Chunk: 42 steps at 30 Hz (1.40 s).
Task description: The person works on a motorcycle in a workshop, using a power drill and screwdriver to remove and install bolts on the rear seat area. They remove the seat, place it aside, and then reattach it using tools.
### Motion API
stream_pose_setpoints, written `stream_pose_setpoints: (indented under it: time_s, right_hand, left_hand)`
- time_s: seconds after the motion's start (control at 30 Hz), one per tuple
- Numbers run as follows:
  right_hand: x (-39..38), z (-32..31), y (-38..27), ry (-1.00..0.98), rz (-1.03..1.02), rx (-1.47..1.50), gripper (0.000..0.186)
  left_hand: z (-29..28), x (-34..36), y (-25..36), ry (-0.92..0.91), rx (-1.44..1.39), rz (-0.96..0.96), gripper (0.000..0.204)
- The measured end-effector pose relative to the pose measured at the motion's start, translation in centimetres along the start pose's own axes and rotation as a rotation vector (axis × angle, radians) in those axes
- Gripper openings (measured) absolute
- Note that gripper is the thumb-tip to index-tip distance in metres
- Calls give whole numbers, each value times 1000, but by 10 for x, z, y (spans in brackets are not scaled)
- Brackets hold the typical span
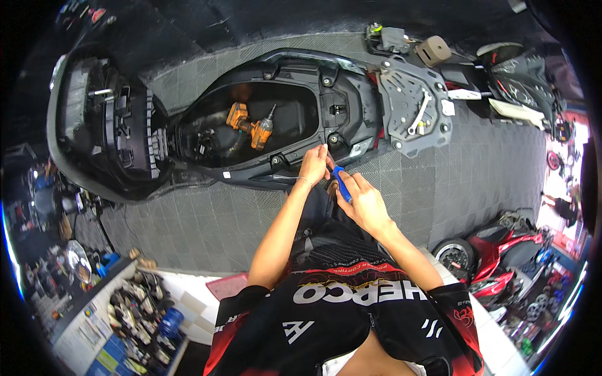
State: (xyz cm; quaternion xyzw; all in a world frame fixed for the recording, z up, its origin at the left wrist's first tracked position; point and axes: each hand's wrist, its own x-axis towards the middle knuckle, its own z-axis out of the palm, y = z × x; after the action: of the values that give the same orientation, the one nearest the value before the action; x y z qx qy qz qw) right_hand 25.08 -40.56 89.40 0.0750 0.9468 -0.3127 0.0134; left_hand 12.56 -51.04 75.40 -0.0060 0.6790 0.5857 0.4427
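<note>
My right hand (365,202) is closed around a blue-handled hand tool (342,183); its working end is too small to make out. Just left of it, my left hand (313,165) has its fingers drawn together by the tool's upper end; whatever they pinch is hidden. Both hands are at the near side of a black scooter body (251,177), whose seat (66,119) is tipped up at the left. Inside the under-seat bin (291,106) lies an orange cordless driver (261,133).
A grey rear rack plate (401,81) is at the scooter's right end, with a combination wrench (420,114) on it. Red motorcycle parts (495,250) stand at lower right. A crate of parts (141,313) is at lower left, above dark floor tiles (476,163).
</note>
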Motion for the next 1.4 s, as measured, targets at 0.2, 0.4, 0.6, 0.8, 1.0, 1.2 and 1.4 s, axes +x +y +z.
stream_pose_setpoints:
  time_s: [0.2,0.4,0.6,0.8,1.0,1.2,1.4]
  right_hand:
    - [2,6,-3,13,32,4,44]
    - [12,9,-16,-2,140,11,44]
    - [25,13,-29,-23,192,-25,43]
    - [29,13,-37,-25,175,-52,44]
    - [37,11,-44,-57,181,-61,43]
    - [44,5,-48,-93,174,-95,41]
    - [98,-21,-49,-112,378,-59,34]
  left_hand:
    - [-1,5,7,-33,83,-10,49]
    - [-1,5,12,-23,33,-15,48]
    - [-6,11,6,-67,-30,-49,50]
    - [-11,7,9,-72,-39,-50,50]
    - [-13,6,8,-59,-99,-72,50]
    - [-16,10,8,-114,-162,-130,47]
    - [-23,17,-3,-157,-307,-183,41]
